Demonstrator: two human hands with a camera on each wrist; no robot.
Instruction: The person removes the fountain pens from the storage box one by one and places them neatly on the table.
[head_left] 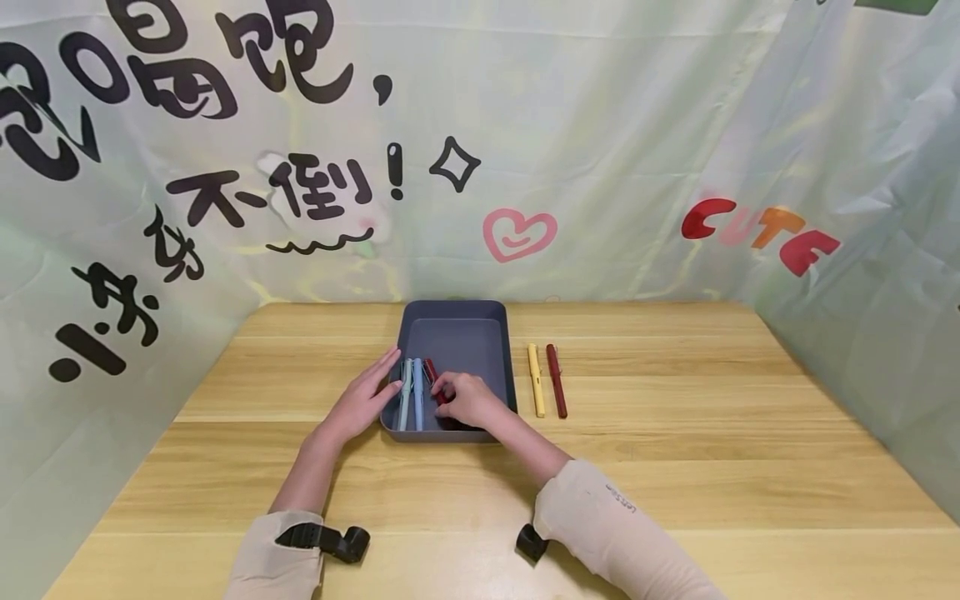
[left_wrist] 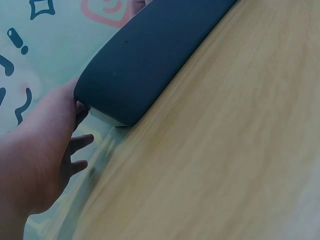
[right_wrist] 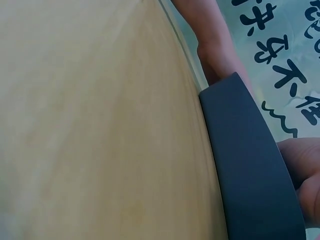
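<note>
In the head view, a dark blue-grey tray (head_left: 453,333) lies on the table. A pale green pen (head_left: 406,396) and a light blue pen (head_left: 418,396) lie side by side in its near left part. My right hand (head_left: 471,400) reaches over the near right part, its bent fingers pinching a dark red pen (head_left: 431,368); the hand hides much of that pen. My left hand (head_left: 362,404) rests at the tray's left wall, fingers extended and thumb over the rim. In the left wrist view, some fingers (left_wrist: 82,143) stand loosely outside the wall.
Right of the tray, a yellow pen (head_left: 536,382) and another dark red pen (head_left: 557,382) lie on the wooden table (head_left: 675,467). A printed cloth (head_left: 622,125) hangs behind and along both sides.
</note>
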